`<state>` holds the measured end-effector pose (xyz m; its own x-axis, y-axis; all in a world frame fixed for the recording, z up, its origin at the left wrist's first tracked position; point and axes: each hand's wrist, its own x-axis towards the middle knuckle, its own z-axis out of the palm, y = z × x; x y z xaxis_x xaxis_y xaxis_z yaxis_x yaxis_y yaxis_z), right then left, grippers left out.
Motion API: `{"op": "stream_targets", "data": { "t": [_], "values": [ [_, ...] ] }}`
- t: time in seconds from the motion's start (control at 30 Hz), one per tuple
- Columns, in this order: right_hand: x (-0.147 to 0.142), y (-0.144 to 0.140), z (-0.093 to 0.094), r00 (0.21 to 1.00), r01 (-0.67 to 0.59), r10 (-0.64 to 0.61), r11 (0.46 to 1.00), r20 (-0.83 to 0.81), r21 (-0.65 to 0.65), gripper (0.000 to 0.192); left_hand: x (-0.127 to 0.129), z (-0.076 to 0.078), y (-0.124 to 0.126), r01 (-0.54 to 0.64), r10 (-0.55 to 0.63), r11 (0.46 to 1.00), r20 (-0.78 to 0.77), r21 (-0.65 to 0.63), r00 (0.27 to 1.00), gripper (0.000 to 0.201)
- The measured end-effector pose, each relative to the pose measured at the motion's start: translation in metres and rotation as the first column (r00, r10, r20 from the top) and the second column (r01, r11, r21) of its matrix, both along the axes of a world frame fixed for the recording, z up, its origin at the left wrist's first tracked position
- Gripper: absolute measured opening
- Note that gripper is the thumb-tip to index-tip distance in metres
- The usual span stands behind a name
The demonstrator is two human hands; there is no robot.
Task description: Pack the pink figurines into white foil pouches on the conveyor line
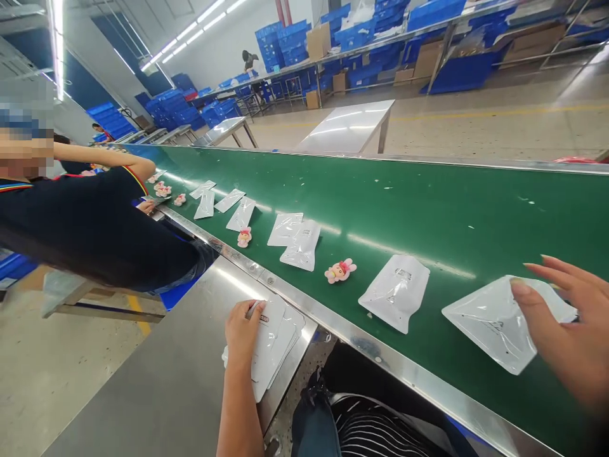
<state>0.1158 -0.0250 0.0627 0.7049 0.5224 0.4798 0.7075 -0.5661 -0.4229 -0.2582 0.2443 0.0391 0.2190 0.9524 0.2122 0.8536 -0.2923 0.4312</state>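
Note:
My left hand [245,330] rests on a fanned stack of flat white printed cards [276,346] on the steel table, its thumb and fingers pinched at the top card's edge. Over the green conveyor belt, my right hand [566,311] is open, fingers stretched and thumb against a shiny white pouch [497,324]. Part of that pouch is hidden behind the hand. Left of it on the belt lies another white pouch [397,291]. Beyond that is a small pink bunny-eared doll figure [340,271], then two overlapping pouches [301,244].
A co-worker in a dark shirt [95,235] sits at left by the belt [457,222]. More pouches [242,214] and doll figures [244,237] lie toward that person. The belt's metal edge [352,339] borders the steel table [157,374]. Blue crates [352,35] stand far back.

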Motion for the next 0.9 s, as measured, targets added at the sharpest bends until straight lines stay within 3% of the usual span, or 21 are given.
{"op": "stream_targets", "data": {
  "t": [0.07,0.13,0.2,0.27,0.33,0.37,0.43,0.5,0.57,0.6,0.63,0.67,0.73,0.77,0.83,0.9],
  "values": [
    [-0.032,0.020,0.013,0.998,-0.027,0.030,0.998,-0.056,0.054,0.033,0.001,0.008,-0.003,0.002,-0.005,0.996,0.037,0.085,0.999,0.024],
    [-0.064,0.042,0.022,0.973,-0.220,0.227,0.968,-0.045,0.123,0.029,0.007,0.019,-0.011,0.015,-0.025,0.991,0.076,0.135,0.997,0.023],
    [-0.092,0.062,0.025,0.859,-0.499,0.510,0.853,-0.038,0.152,0.031,0.020,0.031,-0.024,0.085,-0.113,0.983,0.171,0.162,0.979,0.018],
    [-0.113,0.078,0.024,0.674,-0.723,0.732,0.681,-0.101,0.113,0.042,0.039,0.040,-0.041,0.256,-0.285,0.957,0.299,0.134,0.911,0.013],
    [-0.126,0.090,0.022,0.542,-0.826,0.819,0.560,-0.189,0.055,0.041,0.060,0.046,-0.056,0.475,-0.460,0.877,0.422,0.075,0.781,0.017],
    [-0.129,0.093,0.021,0.519,-0.842,0.827,0.538,-0.216,0.035,0.032,0.069,0.048,-0.061,0.560,-0.504,0.827,0.491,0.037,0.711,0.024],
    [-0.129,0.096,0.019,0.525,-0.840,0.819,0.542,-0.233,0.013,0.016,0.083,0.050,-0.065,0.674,-0.482,0.735,0.641,-0.076,0.598,0.047],
    [-0.125,0.094,0.019,0.553,-0.824,0.798,0.567,-0.242,-0.011,0.021,0.090,0.050,-0.060,0.775,-0.392,0.585,0.753,-0.239,0.528,0.070],
    [-0.120,0.090,0.019,0.573,-0.810,0.774,0.584,-0.268,-0.045,0.022,0.093,0.048,-0.052,0.858,-0.366,0.324,0.784,-0.398,0.501,0.076],
    [-0.118,0.089,0.019,0.573,-0.810,0.766,0.583,-0.293,-0.060,0.023,0.093,0.045,-0.050,0.871,-0.388,0.199,0.780,-0.449,0.491,0.070],
    [-0.115,0.089,0.020,0.562,-0.816,0.759,0.575,-0.329,-0.067,0.023,0.094,0.041,-0.048,0.867,-0.405,0.128,0.773,-0.481,0.489,0.059],
    [-0.111,0.091,0.021,0.545,-0.822,0.748,0.567,-0.378,-0.062,0.023,0.095,0.036,-0.048,0.857,-0.396,0.114,0.768,-0.503,0.503,0.049],
    [-0.101,0.100,0.021,0.553,-0.789,0.678,0.613,-0.484,-0.042,0.024,0.097,0.024,-0.051,0.832,-0.292,0.197,0.779,-0.519,0.555,0.039],
    [-0.095,0.107,0.019,0.602,-0.731,0.604,0.680,-0.523,-0.055,0.027,0.099,0.018,-0.053,0.814,-0.219,0.252,0.789,-0.523,0.574,0.038],
    [-0.082,0.125,0.013,0.750,-0.547,0.394,0.821,-0.532,-0.163,0.034,0.101,0.008,-0.055,0.792,-0.098,0.295,0.807,-0.535,0.582,0.036],
    [-0.074,0.143,0.004,0.842,-0.408,0.235,0.866,-0.485,-0.289,0.038,0.103,0.001,-0.055,0.792,-0.040,0.289,0.819,-0.538,0.572,0.033]
  ]
}}
